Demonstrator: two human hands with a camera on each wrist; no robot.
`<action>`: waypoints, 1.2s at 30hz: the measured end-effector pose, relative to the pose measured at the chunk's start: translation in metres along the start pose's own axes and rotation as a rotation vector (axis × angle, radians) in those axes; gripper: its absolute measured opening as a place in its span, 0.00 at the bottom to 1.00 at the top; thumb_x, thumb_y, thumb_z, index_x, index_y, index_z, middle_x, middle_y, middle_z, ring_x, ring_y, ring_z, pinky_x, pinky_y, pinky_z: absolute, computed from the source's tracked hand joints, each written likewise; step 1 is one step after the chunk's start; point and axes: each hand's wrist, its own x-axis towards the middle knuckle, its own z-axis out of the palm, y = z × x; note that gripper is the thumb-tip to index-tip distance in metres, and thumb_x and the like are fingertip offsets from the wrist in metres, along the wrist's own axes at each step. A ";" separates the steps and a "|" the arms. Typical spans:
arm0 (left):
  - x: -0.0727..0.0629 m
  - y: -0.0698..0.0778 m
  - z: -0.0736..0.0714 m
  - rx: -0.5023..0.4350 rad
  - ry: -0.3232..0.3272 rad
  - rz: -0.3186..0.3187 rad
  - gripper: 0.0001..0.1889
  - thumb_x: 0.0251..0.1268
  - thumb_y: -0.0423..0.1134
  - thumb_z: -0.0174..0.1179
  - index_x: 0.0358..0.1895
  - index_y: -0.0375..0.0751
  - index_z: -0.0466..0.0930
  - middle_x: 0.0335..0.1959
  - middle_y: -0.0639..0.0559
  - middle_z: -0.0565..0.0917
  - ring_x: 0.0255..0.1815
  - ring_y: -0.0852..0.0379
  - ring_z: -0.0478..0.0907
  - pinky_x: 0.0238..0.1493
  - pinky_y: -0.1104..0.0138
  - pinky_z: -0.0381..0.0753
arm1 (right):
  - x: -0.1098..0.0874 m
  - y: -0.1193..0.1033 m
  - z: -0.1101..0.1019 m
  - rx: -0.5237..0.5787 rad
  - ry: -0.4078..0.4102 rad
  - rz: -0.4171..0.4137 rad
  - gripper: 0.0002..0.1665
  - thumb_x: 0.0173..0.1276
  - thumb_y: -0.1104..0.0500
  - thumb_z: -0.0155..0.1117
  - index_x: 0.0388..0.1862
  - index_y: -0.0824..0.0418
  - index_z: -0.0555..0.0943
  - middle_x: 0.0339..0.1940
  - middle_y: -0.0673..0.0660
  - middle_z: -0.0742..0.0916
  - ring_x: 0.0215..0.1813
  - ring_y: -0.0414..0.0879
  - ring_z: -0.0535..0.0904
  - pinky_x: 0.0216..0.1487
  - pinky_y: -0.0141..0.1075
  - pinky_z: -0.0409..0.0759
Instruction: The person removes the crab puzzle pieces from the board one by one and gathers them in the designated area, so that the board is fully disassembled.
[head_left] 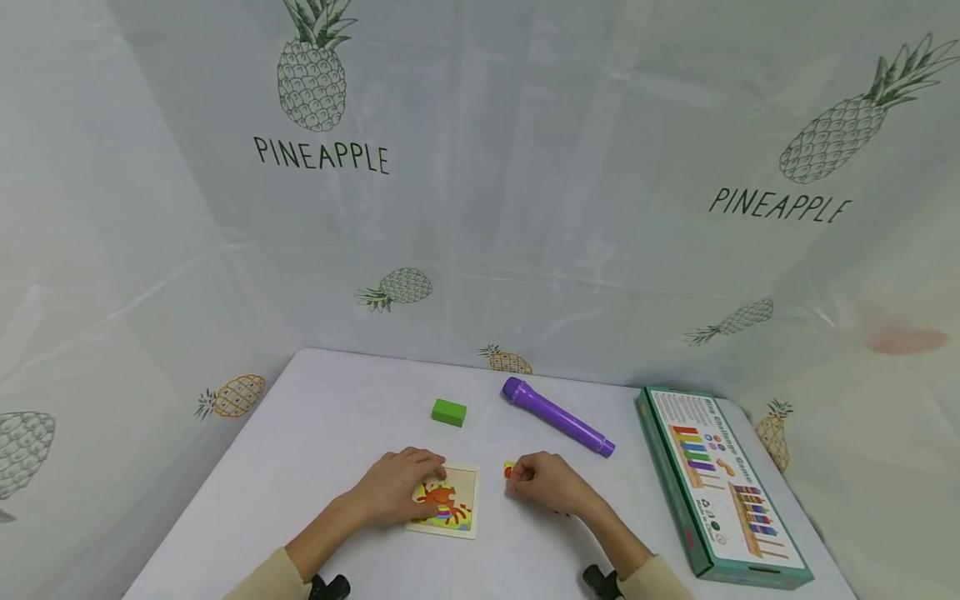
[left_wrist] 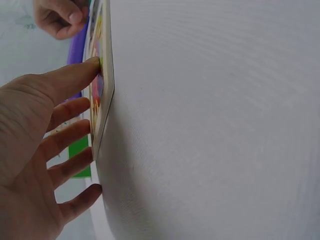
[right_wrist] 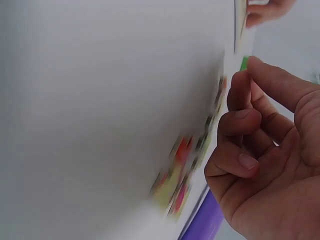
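A square wooden picture puzzle (head_left: 464,522) with a red animal on yellow lies on the table. My left hand (head_left: 399,487) rests on its left part, thumb on the picture and fingers fairly straight and spread near its edge. To the right, my right hand (head_left: 551,483) is curled low over the table, thumb tip close to the index fingertip. No piece shows between those tips in the right wrist view. A small yellow and red puzzle piece (head_left: 508,469) shows beside its fingertips. Blurred puzzle pieces (right_wrist: 172,180) lie below this hand, partly hidden from the head view.
A green block (head_left: 449,412) lies beyond the left hand. A purple toy microphone (head_left: 558,417) lies slantwise behind the right hand. On the right side of the white table (head_left: 345,400) is a green-edged toy box (head_left: 723,483). Pineapple-print curtain (head_left: 525,167) hangs behind.
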 end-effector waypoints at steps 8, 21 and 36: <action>0.002 0.000 -0.002 0.022 0.018 -0.010 0.15 0.55 0.60 0.70 0.39 0.58 0.83 0.64 0.57 0.80 0.65 0.52 0.74 0.53 0.47 0.75 | 0.025 -0.030 0.028 0.004 -0.028 -0.060 0.07 0.65 0.56 0.71 0.40 0.56 0.87 0.25 0.45 0.83 0.27 0.37 0.74 0.32 0.31 0.71; 0.001 0.001 -0.004 -0.007 0.013 -0.003 0.15 0.55 0.58 0.72 0.32 0.56 0.78 0.64 0.57 0.80 0.64 0.52 0.74 0.49 0.47 0.76 | 0.039 -0.051 0.054 0.009 -0.104 -0.065 0.22 0.64 0.53 0.72 0.56 0.60 0.86 0.23 0.43 0.84 0.24 0.34 0.75 0.28 0.28 0.70; 0.001 0.000 -0.002 0.013 0.013 -0.033 0.15 0.53 0.60 0.72 0.31 0.58 0.78 0.64 0.58 0.80 0.64 0.52 0.74 0.51 0.46 0.76 | 0.040 -0.057 0.057 0.075 -0.079 -0.071 0.20 0.65 0.55 0.70 0.53 0.63 0.86 0.24 0.44 0.84 0.25 0.35 0.75 0.28 0.28 0.69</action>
